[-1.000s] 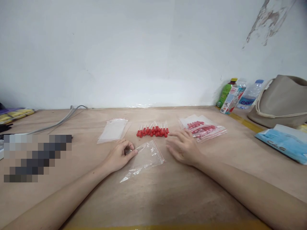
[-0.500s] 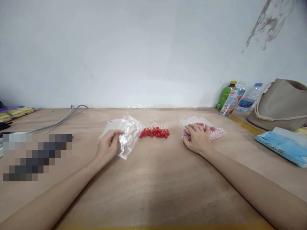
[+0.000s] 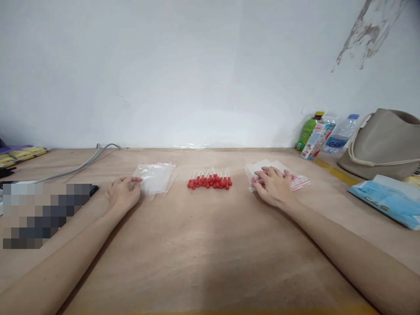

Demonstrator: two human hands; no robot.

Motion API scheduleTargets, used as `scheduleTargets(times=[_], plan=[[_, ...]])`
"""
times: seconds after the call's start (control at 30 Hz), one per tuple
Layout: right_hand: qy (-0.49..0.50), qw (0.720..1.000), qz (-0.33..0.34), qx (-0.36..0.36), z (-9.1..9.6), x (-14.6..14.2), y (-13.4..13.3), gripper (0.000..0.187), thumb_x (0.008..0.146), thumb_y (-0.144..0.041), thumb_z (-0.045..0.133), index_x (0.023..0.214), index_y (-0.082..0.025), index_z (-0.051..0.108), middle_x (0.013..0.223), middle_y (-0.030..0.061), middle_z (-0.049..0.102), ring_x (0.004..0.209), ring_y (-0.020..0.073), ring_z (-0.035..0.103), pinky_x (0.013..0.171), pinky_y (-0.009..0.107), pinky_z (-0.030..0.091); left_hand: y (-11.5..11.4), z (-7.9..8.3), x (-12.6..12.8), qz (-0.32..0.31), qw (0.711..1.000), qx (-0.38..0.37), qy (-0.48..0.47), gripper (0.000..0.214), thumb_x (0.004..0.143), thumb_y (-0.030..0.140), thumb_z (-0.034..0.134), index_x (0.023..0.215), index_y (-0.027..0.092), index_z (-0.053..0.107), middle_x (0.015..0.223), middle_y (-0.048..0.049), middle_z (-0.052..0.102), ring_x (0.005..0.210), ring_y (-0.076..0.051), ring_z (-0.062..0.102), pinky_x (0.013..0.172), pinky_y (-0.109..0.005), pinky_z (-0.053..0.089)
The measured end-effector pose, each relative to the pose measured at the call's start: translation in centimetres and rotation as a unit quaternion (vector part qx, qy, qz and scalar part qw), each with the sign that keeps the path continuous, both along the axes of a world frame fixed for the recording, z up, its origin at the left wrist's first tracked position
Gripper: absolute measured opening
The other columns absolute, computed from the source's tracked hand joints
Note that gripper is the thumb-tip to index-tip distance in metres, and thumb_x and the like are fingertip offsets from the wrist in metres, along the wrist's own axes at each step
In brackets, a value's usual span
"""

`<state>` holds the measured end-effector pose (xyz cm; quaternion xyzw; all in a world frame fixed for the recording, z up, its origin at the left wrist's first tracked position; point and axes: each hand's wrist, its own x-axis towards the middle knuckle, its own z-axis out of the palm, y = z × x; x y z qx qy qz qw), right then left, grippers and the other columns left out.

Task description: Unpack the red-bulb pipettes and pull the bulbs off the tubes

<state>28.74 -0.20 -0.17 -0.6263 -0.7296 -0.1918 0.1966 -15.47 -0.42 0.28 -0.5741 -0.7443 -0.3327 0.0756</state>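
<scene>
the left hand (image 3: 124, 193) is at the left edge of a flat pile of clear zip bags (image 3: 155, 178) on the desk (image 3: 197, 258), its fingers curled and the tips of thumb and forefinger at the plastic; i cannot tell whether this grip is closed on a bag or only touching one. the right hand (image 3: 274, 186) lies palm down over the filled bags (image 3: 299, 181), fingers loosely spread, its grip open and pinching nothing; red shows through the plastic around the fingers. between the two piles, well apart from both hands, the red-tipped sticks (image 3: 210, 180) lie in a row, red ends toward the person, pale stems toward the wall (image 3: 197, 70). farther right are a blue packet (image 3: 387, 202), a grey bag (image 3: 383, 144) and a green bottle (image 3: 307, 133).
</scene>
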Motion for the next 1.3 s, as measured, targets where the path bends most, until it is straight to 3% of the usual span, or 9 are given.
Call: scheduleTargets(times=[0.13,0.23,0.37,0.67,0.97,1.1,1.17,1.23,1.3], plan=[[-0.045,0.998,0.019,-0.048,0.1,0.8,0.4,0.051,0.073,-0.046,0.044,0.117,-0.023,0.051,0.125,0.0115,0.047,0.114,0.0336,0.036,0.087,0.058,0.023,-0.7,0.2,1.3,0.065,0.996,0.047,0.026,0.025,0.076,0.039,0.050,0.091,0.023,0.062,0.110,-0.0128,0.050,0.110,-0.040,0.036,0.083,-0.059,0.029],[-0.055,0.996,0.019,-0.068,0.1,1.0,0.5,0.050,0.072,-0.036,0.044,0.119,-0.022,0.048,0.124,0.0106,0.049,0.112,0.0312,0.039,0.086,0.054,0.028,-1.4,0.5,2.7,0.039,0.994,0.091,0.042,0.025,0.076,0.039,0.051,0.090,0.022,0.062,0.116,-0.0123,0.048,0.112,-0.038,0.035,0.085,-0.058,0.027],[-0.063,0.997,0.010,-0.037,0.0,1.0,0.6,0.042,0.077,-0.023,0.041,0.118,-0.022,0.049,0.121,0.0093,0.052,0.107,0.0281,0.044,0.083,0.049,0.030,-2.4,0.4,4.8,-0.019,0.986,0.138,0.094,0.020,0.076,0.036,0.052,0.088,0.022,0.062,0.119,-0.0092,0.047,0.112,-0.035,0.035,0.089,-0.052,0.027],[-0.058,0.998,0.005,-0.029,1.3,1.5,0.6,0.023,0.082,-0.032,0.048,0.099,-0.023,0.061,0.096,0.0059,0.065,0.088,0.0240,0.056,0.075,0.039,0.026,-3.6,0.0,7.2,-0.181,0.961,0.135,0.162,0.012,0.078,0.030,0.053,0.080,0.023,0.063,0.114,-0.0061,0.051,0.107,-0.027,0.042,0.089,-0.043,0.028],[-0.078,0.994,0.029,-0.066,2.4,2.3,0.9,0.020,0.080,-0.028,0.049,0.092,-0.021,0.064,0.095,0.0069,0.062,0.088,0.0205,0.054,0.069,0.032,0.025,-3.2,-0.1,6.8,-0.218,0.951,0.151,0.162,0.013,0.079,0.028,0.052,0.078,0.021,0.062,0.108,-0.0080,0.053,0.103,-0.027,0.044,0.087,-0.044,0.033],[-0.060,0.995,0.045,-0.061,2.6,2.6,1.1,0.014,0.075,-0.031,0.056,0.076,-0.021,0.066,0.080,0.0030,0.063,0.079,0.0176,0.056,0.071,0.032,0.026,-3.1,-0.2,6.7,-0.229,0.945,0.166,0.166,0.013,0.079,0.028,0.053,0.077,0.021,0.063,0.106,-0.0074,0.054,0.101,-0.026,0.045,0.087,-0.044,0.033],[-0.030,0.996,0.061,-0.062,2.7,2.8,1.3,0.021,0.077,-0.035,0.055,0.066,-0.020,0.065,0.073,0.0010,0.063,0.070,0.0145,0.056,0.067,0.030,0.027,-3.1,-0.2,6.7,-0.234,0.943,0.166,0.171,0.013,0.079,0.028,0.053,0.077,0.021,0.063,0.106,-0.0075,0.054,0.101,-0.026,0.045,0.087,-0.044,0.034],[0.008,0.996,0.084,-0.017,3.1,3.0,1.3,0.028,0.080,-0.036,0.051,0.062,-0.020,0.064,0.072,0.0010,0.063,0.066,0.0129,0.056,0.065,0.028,0.029,-3.1,-0.2,6.7,-0.240,0.940,0.166,0.175,0.013,0.079,0.028,0.052,0.077,0.021,0.063,0.105,-0.0075,0.055,0.102,-0.026,0.046,0.087,-0.044,0.033],[0.068,0.989,0.103,0.084,3.7,2.9,0.9,0.028,0.083,-0.035,0.047,0.067,-0.019,0.065,0.074,0.0025,0.063,0.069,0.0136,0.057,0.067,0.028,0.032,-3.1,-0.2,6.7,-0.245,0.938,0.166,0.178,0.013,0.079,0.028,0.052,0.077,0.021,0.063,0.105,-0.0073,0.055,0.101,-0.026,0.046,0.087,-0.044,0.033]])
